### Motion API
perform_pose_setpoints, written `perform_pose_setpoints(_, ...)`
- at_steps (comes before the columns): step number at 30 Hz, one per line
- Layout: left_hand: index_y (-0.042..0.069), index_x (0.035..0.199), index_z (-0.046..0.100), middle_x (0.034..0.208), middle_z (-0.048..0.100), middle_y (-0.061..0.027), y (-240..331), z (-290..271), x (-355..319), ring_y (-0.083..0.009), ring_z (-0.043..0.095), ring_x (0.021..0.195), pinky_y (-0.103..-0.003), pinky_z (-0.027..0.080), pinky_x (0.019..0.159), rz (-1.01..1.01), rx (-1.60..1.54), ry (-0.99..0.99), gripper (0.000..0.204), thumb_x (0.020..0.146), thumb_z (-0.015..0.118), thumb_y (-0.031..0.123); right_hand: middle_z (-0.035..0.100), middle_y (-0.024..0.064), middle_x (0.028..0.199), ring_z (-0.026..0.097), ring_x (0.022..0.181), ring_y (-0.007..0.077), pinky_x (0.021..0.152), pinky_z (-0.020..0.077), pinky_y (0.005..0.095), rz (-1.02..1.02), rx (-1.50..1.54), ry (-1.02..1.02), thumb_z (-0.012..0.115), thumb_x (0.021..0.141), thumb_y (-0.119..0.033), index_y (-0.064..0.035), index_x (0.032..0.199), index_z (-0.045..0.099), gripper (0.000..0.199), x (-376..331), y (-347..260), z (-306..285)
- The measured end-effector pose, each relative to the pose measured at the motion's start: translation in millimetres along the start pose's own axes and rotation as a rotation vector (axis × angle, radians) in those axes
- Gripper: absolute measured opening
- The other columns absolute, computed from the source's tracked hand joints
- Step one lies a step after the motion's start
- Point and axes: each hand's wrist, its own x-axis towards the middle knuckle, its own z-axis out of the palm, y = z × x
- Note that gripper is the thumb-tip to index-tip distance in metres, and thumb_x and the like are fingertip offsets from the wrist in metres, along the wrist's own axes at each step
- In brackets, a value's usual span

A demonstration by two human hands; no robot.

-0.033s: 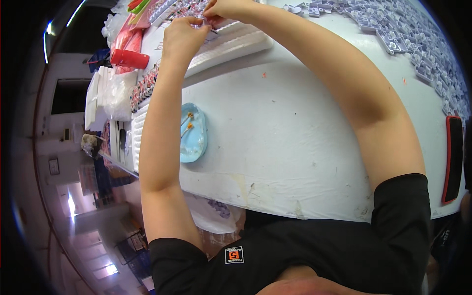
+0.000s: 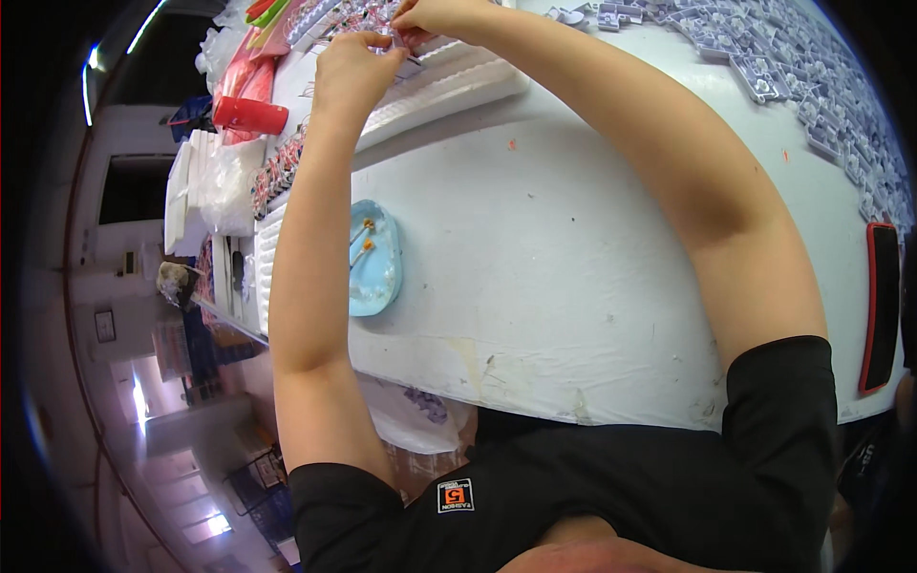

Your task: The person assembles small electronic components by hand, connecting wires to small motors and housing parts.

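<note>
Left hand (image 2: 351, 59) and right hand (image 2: 435, 17): fingers pinched together on a small part (image 2: 396, 40), at the far table (image 2: 573, 239) edge above white foam trays (image 2: 449, 91). Nearby: light-blue dish (image 2: 374, 263), red cylinder (image 2: 250, 116), grey parts pile (image 2: 821, 95).

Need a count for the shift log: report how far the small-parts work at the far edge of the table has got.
Done: hard to count; a tray of small reddish parts lies under the hands, how full is unclear. In hand: left hand and right hand pinch something tiny together over it. Left: a large spread of small grey plastic pieces covers the white table at right.
</note>
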Motion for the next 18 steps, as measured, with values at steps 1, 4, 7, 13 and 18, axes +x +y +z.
perform_pose_setpoints(1, 0.006, 0.105, 0.078, 0.081, 0.075, -0.0163, 1, -2, 2, -0.0277, 0.075, 0.082, -0.036, 0.057, 0.082, -0.035, 0.000, -0.041, 0.038, 0.081, 0.075, 0.036, 0.072, 0.0134, 0.067, 0.072, 0.062, 0.0216, 0.065, 0.0579, 0.0359, -0.032, 0.062, 0.047, 0.073, 0.075, -0.016, -0.0026, 0.078, 0.077, 0.014, -1, -1, 1)
perform_pose_setpoints(4, 0.005, 0.102, 0.079, 0.077, 0.075, -0.0155, 12, -6, 1, -0.0259, 0.076, 0.078, -0.035, 0.057, 0.081, -0.040, -0.063, -0.084, 0.038, 0.081, 0.075, 0.036, 0.074, 0.0143, 0.074, 0.074, 0.066, 0.0235, 0.069, 0.0584, 0.0365, -0.069, 0.087, 0.116, 0.069, 0.077, -0.012, -0.0053, 0.086, 0.079, 0.015, -2, 2, 3)
perform_pose_setpoints(7, 0.004, 0.099, 0.079, 0.081, 0.075, -0.0171, 15, -6, -1, -0.0282, 0.075, 0.081, -0.037, 0.057, 0.081, -0.043, -0.079, -0.093, 0.037, 0.081, 0.075, 0.036, 0.075, 0.0178, 0.088, 0.074, 0.079, 0.0264, 0.072, 0.0589, 0.0370, -0.194, 0.020, 0.196, 0.066, 0.079, -0.009, -0.0035, 0.099, 0.076, 0.023, 3, 1, 13)
perform_pose_setpoints(13, 0.002, 0.100, 0.078, 0.092, 0.075, -0.0195, 3, 2, -14, -0.0339, 0.073, 0.087, -0.041, 0.055, 0.085, 0.047, 0.014, 0.055, 0.035, 0.082, 0.074, 0.031, 0.073, 0.0210, 0.107, 0.072, 0.097, 0.0306, 0.081, 0.0588, 0.0406, -0.259, 0.224, 0.043, 0.057, 0.080, 0.004, -0.0010, 0.116, 0.069, 0.038, -1, 1, 15)
perform_pose_setpoints(18, 0.003, 0.103, 0.077, 0.091, 0.074, -0.0199, 7, 8, -27, -0.0337, 0.073, 0.087, -0.040, 0.055, 0.085, 0.017, -0.057, 0.128, 0.034, 0.081, 0.074, 0.029, 0.074, 0.0207, 0.103, 0.072, 0.096, 0.0309, 0.080, 0.0587, 0.0414, -0.475, 0.062, 0.047, 0.052, 0.077, 0.011, 0.0000, 0.113, 0.070, 0.041, 17, 14, 17)
